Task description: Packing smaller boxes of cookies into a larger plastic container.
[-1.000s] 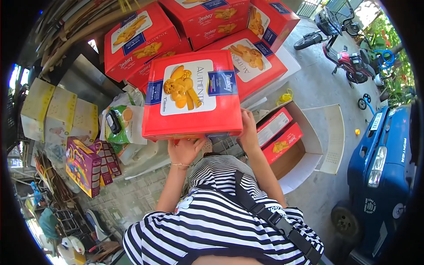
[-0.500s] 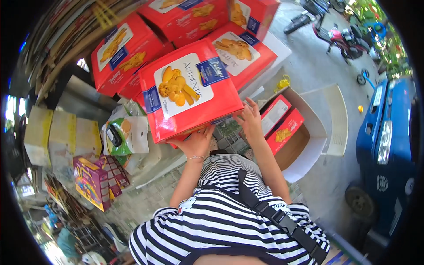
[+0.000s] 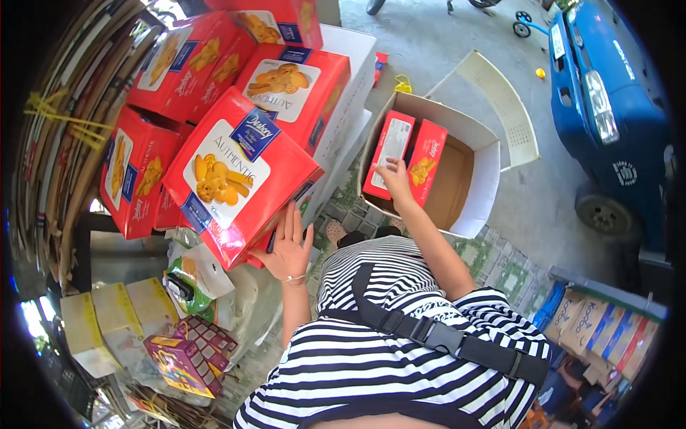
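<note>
Left hand [image 3: 287,252] at the large red box [image 3: 246,179], left of the open carton [image 3: 461,168]; right hand [image 3: 395,177] over the carton's 2 slim red boxes [image 3: 432,146].
Left of the carton, the left hand has its fingers spread wide, by the large red box's near side, gripping nothing visible. The right hand, nearer the slim red boxes, is loosely parted and seems to hold nothing; whether it touches the left-hand slim box is unclear. Both slim red boxes lie side by side in the carton's left part, long axes running away from the person.
</note>
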The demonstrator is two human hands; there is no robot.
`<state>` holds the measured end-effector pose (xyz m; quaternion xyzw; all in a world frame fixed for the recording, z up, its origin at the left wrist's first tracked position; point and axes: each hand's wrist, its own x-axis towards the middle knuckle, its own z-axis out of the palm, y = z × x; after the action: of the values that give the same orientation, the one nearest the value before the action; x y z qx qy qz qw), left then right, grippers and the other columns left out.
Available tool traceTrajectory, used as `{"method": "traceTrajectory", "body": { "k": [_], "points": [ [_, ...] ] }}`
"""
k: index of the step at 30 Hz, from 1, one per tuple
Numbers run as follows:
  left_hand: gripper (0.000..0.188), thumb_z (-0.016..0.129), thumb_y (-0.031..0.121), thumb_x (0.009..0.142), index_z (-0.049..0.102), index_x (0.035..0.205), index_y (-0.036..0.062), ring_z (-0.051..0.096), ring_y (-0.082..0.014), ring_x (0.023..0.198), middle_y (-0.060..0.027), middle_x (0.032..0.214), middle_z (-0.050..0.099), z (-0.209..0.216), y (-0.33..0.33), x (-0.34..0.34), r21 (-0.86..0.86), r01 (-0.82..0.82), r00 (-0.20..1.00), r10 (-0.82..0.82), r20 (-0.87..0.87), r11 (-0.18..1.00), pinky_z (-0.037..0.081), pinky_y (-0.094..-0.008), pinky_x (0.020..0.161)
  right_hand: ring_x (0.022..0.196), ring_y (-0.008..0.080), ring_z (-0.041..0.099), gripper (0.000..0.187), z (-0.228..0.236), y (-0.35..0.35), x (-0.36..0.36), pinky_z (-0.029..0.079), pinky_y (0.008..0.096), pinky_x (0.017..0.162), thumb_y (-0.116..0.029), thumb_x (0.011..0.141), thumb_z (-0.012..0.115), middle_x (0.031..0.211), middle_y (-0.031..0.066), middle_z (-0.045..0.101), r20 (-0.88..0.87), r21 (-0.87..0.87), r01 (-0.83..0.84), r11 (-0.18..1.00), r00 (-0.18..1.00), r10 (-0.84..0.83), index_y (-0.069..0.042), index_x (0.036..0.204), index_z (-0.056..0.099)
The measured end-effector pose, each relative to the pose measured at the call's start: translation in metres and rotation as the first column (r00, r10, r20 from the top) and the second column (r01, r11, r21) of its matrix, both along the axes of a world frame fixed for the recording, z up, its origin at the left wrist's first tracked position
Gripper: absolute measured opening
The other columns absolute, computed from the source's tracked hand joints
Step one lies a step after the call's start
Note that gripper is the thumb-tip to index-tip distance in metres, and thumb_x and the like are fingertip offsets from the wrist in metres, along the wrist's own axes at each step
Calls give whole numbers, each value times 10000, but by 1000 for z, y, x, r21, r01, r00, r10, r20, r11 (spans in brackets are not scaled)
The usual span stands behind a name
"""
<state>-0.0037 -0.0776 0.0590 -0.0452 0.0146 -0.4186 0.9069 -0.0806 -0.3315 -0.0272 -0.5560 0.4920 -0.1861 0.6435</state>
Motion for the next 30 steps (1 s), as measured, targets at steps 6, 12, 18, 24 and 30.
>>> {"method": "traceTrajectory", "body": {
  "k": [6,12,18,24,30],
  "points": [
    [1031,429,740,639,103,1383,105,132,-193,1328,-10,1455,56,13,-43,-7,-85,9,997,-16,-71,996,32,-451,1065,1013,298,485,622,-35,-30,-47,392,369,856,-331,644,713,1067,202,494,-148,-201,130,971,976,-161,11,1091,448],
    [1110,478,775,548,163,1374,104,188,-208,1312,-20,1447,117,18,-77,-12,-43,-93,986,86,-146,995,100,-440,1066,1015,302,487,647,-60,-28,-113,397,374,863,-357,637,718,1081,207,491,-288,-67,187,980,937,-198,14,1092,446],
    [843,389,670,738,206,1369,142,241,-210,1293,-32,1431,188,3,-116,-11,-19,108,986,-109,-128,994,130,-442,1059,1063,282,457,654,-56,-40,-158,391,363,877,-367,662,684,1147,204,447,-308,-40,184,982,933,-187,1,1140,432],
    [646,421,492,832,315,1319,81,317,-247,1249,-124,1344,351,-44,-191,-40,596,478,777,-628,56,645,211,-437,1032,1032,266,501,613,-57,-71,-199,412,349,853,-372,675,671,1100,184,512,-345,-23,43,999,937,-49,-4,1121,467],
    [978,584,593,662,167,1354,41,123,-530,1229,-409,1307,106,-159,-241,-129,616,-780,-150,-989,-14,110,188,-501,1010,956,232,539,584,-69,-104,-216,429,321,813,-383,702,674,1014,165,555,-325,4,-48,999,944,47,-2,1105,492]
  ]
}}
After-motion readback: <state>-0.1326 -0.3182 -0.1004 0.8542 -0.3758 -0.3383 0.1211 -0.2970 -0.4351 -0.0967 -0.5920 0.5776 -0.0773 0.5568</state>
